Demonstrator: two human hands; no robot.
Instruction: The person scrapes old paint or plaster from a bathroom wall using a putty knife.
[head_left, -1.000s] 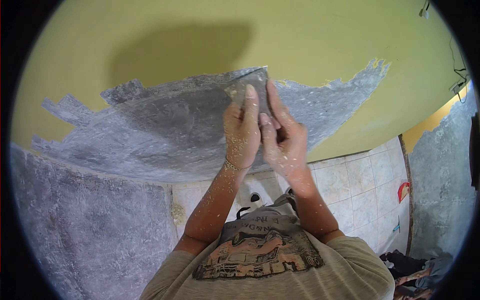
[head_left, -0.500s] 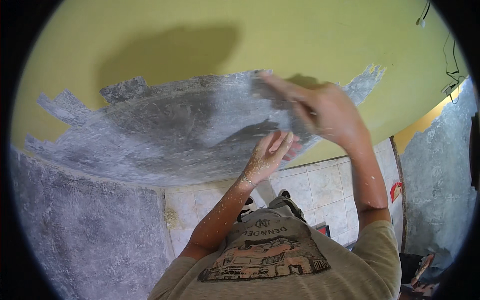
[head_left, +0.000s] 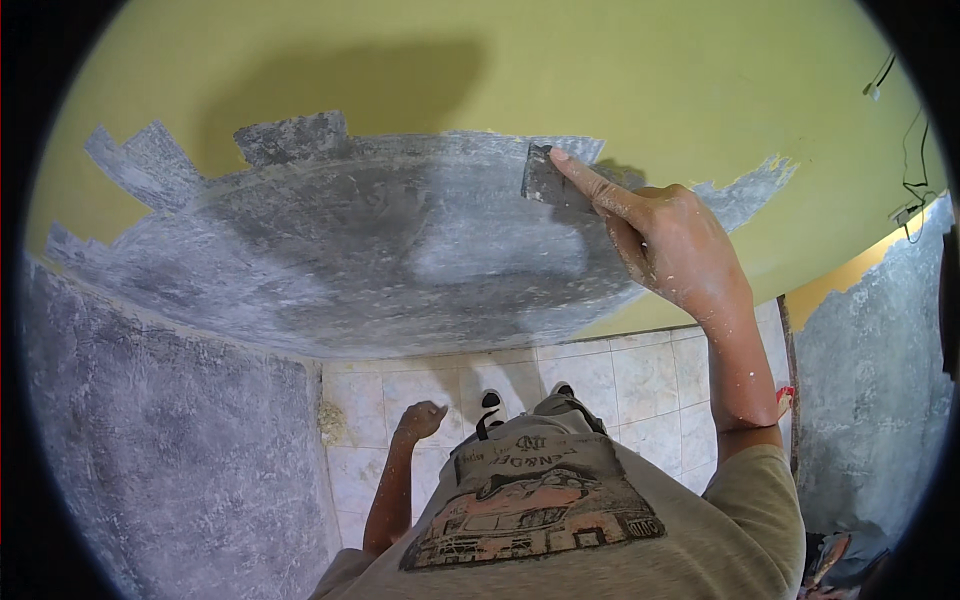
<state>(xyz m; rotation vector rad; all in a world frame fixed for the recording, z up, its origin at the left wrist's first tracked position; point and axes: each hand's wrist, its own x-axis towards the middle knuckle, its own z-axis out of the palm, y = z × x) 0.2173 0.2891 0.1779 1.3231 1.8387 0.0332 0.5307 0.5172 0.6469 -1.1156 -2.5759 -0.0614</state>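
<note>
Right hand grips dark flat scraper, index finger extended onto it, at grey patch's upper edge. Left hand below patch, curled; can't tell if fully closed. Risk: tilting scraper could gouge patch; one-handed grip might slip.

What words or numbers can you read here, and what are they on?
Shirt: dark lettering above a printed car; I won't copy the words out.
Print's lower right corner: small dark marks, too small to read surely.
Flat grey piece under the right hand's finger, and yellow-green wall: no writing that I can see.
</note>
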